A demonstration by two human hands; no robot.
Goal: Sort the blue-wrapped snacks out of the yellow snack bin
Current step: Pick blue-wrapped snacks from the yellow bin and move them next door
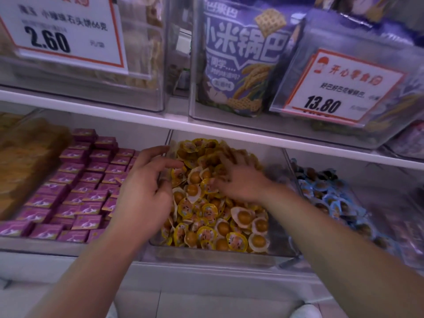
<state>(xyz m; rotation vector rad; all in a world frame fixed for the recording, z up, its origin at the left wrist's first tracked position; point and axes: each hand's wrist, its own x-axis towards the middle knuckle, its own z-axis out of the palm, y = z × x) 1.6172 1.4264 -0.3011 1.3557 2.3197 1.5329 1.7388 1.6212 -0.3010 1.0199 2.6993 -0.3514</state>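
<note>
A clear bin on the lower shelf holds a heap of yellow-wrapped snacks. No blue wrapper shows among them. Blue-wrapped snacks fill the neighbouring bin to the right. My left hand hovers over the left side of the yellow heap, fingers spread and loosely bent, holding nothing that I can see. My right hand lies palm down on the back middle of the heap, blurred by motion, fingers stretched into the snacks.
To the left, a tray of purple boxes and brownish packs. A white shelf board runs just above the bins. On it stand clear bins with purple snack bags and price tags.
</note>
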